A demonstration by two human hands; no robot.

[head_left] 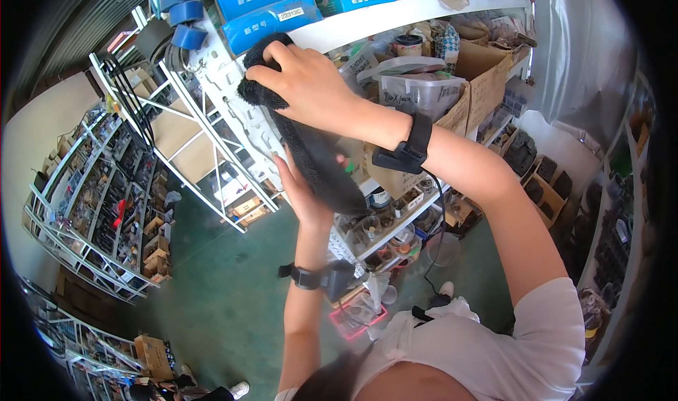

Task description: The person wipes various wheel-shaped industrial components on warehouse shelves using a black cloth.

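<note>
A black fuzzy cloth (314,150) hangs down at a slant beside the white shelf post. My right hand (300,72) is closed on its bunched upper end, fingers curled into the fabric. Lower down, my left hand (307,197) is raised behind the cloth, which lies across the palm and hides most of the fingers. The visible fingers on its left side are stretched out along the post. The cloth's lower end is blurred. Both wrists wear a black strap with a small device, the right strap (417,139) and the left strap (311,277).
Blue boxes (272,16) lie on the upper shelf (417,16) right above my right hand. Blue tape rolls (187,36) hang on the post. Clear plastic tubs (420,93) and cardboard boxes (487,69) fill the shelf below. A cable (441,224) hangs from my right wrist.
</note>
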